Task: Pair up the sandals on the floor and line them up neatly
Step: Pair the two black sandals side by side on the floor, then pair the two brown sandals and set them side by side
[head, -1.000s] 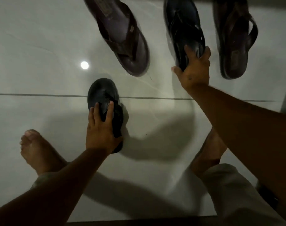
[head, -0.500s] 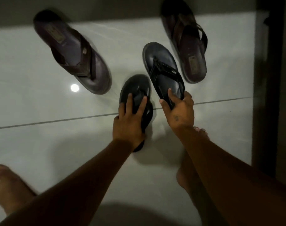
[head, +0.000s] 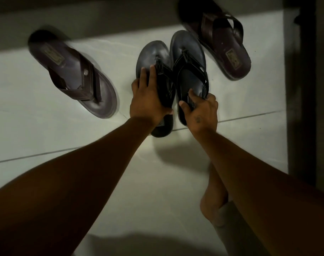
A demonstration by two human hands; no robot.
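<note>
Two black flip-flops lie side by side on the pale tiled floor, touching, toes pointing away from me. My left hand [head: 147, 100] grips the left black flip-flop [head: 153, 54] across its middle and strap. My right hand [head: 201, 111] holds the heel end of the right black flip-flop [head: 187, 50]. A brown sandal [head: 72, 71] lies apart at the left, turned diagonally with its toe toward me. Its brown mate [head: 224, 43] rests at the upper right, close beside the right black flip-flop.
A grey wall base [head: 83, 17] runs along the far edge behind the sandals. A dark door frame or post [head: 307, 89] stands at the right. My bare right foot [head: 214, 204] is planted on the floor below my right arm. Tile joints [head: 249, 116] cross the floor.
My left hand has slid its black flip-flop forward and right until it lies flush beside the one in my right hand. The two brown sandals have stayed where they were.
</note>
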